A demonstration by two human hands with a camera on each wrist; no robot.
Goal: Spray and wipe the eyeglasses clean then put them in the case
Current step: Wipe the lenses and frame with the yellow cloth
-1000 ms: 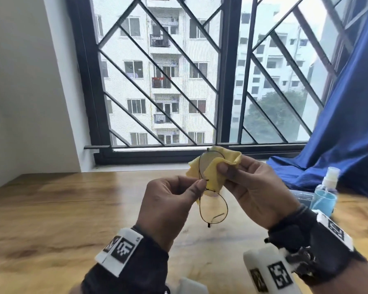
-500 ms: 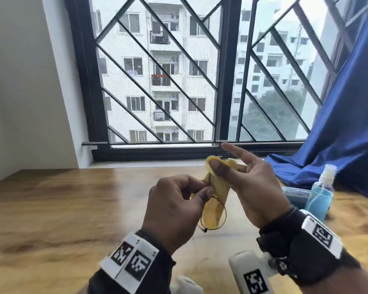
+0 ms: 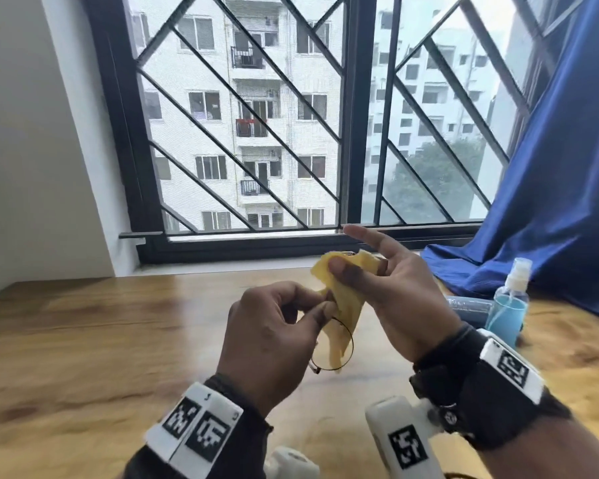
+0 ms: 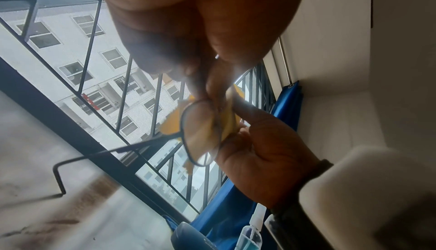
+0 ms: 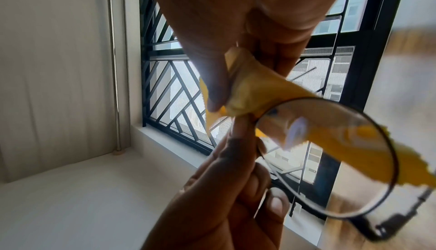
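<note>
The eyeglasses (image 3: 336, 344) are held up in the air over the near middle of the wooden table (image 3: 83, 340), turned on end so one round lens hangs low and the other sits higher, hidden inside the yellow cloth (image 3: 343, 288). That upright pose likely lets each hand work one end: the left hand (image 3: 270, 340) pinches the thin frame near the bridge between thumb and forefinger, its other fingers curled in, steadying the glasses so they cannot twist. The right hand (image 3: 395, 295) pinches the cloth around the upper lens between thumb and middle fingers, while its forefinger points out straight toward the window, clear of the grip. Squeezing cloth on both faces of a lens at once would rub both sides together, so I judge this as the wiping step, partly done. The loose tail of the cloth hangs down behind the lower lens.

To the right, near the right wrist, the blue spray bottle (image 3: 507, 305) stands upright, just beside a dark case (image 3: 467, 307) lying flat, both within easy reach for later. Farther right a blue curtain (image 3: 550, 202) pools on the table, and the barred window (image 3: 256, 133) runs along the far side.
</note>
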